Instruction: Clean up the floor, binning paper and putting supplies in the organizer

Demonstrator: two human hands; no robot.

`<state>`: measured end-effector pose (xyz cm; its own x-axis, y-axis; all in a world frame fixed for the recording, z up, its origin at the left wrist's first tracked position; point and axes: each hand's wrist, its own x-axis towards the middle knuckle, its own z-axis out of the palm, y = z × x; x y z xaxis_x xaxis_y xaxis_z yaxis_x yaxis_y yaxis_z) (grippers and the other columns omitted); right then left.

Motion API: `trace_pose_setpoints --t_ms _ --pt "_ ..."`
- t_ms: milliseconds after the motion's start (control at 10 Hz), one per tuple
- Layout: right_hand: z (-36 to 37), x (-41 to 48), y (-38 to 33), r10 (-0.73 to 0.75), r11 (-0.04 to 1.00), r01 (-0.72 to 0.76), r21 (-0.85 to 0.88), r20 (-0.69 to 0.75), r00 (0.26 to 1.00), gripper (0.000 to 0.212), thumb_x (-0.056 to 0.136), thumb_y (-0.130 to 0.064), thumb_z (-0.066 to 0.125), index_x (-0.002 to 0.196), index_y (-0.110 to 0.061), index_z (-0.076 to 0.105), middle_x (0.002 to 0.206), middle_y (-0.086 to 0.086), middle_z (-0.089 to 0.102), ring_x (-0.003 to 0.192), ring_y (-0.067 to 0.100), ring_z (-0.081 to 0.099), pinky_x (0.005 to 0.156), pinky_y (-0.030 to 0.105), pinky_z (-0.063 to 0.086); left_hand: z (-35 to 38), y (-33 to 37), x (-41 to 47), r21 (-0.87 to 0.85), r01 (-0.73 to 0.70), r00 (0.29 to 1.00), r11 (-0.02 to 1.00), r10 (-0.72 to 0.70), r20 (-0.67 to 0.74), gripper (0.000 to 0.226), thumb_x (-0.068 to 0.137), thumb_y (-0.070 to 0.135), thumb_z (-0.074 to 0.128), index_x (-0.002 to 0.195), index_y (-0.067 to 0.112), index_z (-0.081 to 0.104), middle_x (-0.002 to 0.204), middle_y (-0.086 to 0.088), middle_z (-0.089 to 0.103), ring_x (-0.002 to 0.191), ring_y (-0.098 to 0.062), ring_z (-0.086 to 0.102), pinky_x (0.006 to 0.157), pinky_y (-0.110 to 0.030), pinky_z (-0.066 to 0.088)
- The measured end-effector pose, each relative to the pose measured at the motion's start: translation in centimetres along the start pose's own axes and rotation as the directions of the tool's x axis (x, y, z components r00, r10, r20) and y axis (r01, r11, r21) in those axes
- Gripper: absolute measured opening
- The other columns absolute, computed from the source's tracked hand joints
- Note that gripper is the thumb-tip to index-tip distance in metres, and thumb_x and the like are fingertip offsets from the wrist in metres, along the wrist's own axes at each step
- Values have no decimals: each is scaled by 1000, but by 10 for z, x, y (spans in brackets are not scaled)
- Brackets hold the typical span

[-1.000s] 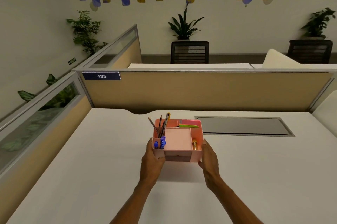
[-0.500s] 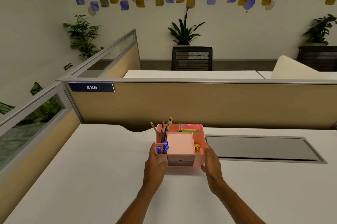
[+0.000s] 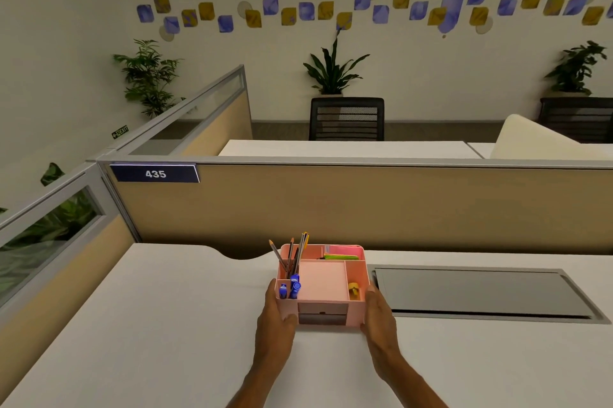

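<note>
Pink organizer now sits further back on the white desk, around 12 o'clock from me, left hand and right hand still clamped on its sides, so cleanup's basically done.

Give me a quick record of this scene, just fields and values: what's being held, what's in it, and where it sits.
held item: pink desk organizer
left hand: grips organizer's left side
right hand: grips organizer's right side
contents: pencils, blue markers, sticky notes
surface: white desk
beside it: grey cable hatch
partition label: 435
</note>
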<state>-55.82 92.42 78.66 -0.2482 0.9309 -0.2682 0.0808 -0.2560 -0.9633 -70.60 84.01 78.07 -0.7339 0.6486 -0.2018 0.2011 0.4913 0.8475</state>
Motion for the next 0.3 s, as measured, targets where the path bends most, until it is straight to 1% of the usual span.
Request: trace_pose_setpoints --t_ms 100,200,300 --pt "-2 -10 0 -28 985 32 -171 22 999 37 103 -45 32 133 -28 44 128 6 61 112 24 60 100 47 50 -2 6 -13 74 31 999 997 -32 7 84 93 10 62 156 17 6 155 -12 37 133 -34 49 105 -42 44" --pt "-3 -20 1 -37 955 38 -295 9 999 49 104 -44 31 147 -22 35 138 8 56 121 27 58 106 49 45 -3 9 -29 105 35 999 994 -33 -22 93 92 9 63 156 16 -5 163 -9 17 144 -33 35 111 -39 37" --pt "-6 -35 -1 -92 914 84 -396 0 996 57 104 -44 32 155 -21 25 151 8 47 137 32 47 114 51 36 -8 12 -57 202 -3 1000 979 2 3 94 95 14 60 154 15 -13 166 -6 -3 150 -27 20 117 -32 26"
